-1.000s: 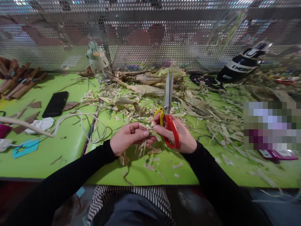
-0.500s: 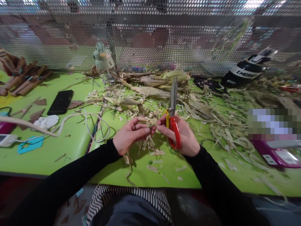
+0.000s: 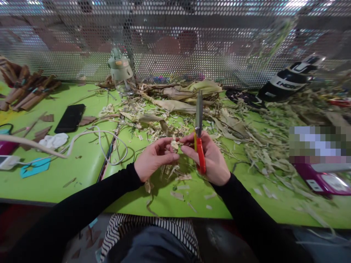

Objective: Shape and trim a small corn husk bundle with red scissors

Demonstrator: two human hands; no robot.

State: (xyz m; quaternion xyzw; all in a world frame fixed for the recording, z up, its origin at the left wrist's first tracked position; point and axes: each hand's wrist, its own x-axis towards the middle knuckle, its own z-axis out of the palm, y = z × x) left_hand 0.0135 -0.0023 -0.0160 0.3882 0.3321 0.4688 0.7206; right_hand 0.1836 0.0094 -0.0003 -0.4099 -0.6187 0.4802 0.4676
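Pinched in the fingers of my left hand [image 3: 155, 157] is a small, pale piece of dried husk [image 3: 174, 145], with frayed strips visible below the hand. My right hand [image 3: 210, 157] has its fingertips close beside that piece; whether they touch it I cannot tell. It also holds scissors [image 3: 200, 146] with red and yellow handles, the blades pointing up and away and closed together. Loose shreds of husk [image 3: 178, 195] lie on the green table [image 3: 131, 197] under both hands.
Dried corn husks [image 3: 175, 106] are piled at the back. A clear bottle [image 3: 122, 75] and a black bottle [image 3: 285, 82] stand by the perforated metal screen [image 3: 170, 44]. To the left lie a phone [image 3: 70, 118], a white cable [image 3: 101, 135] and brown rolls [image 3: 30, 91].
The husk piece has turned upright between my fingers, its pale end showing more. My right hand and the scissors have shifted slightly left.
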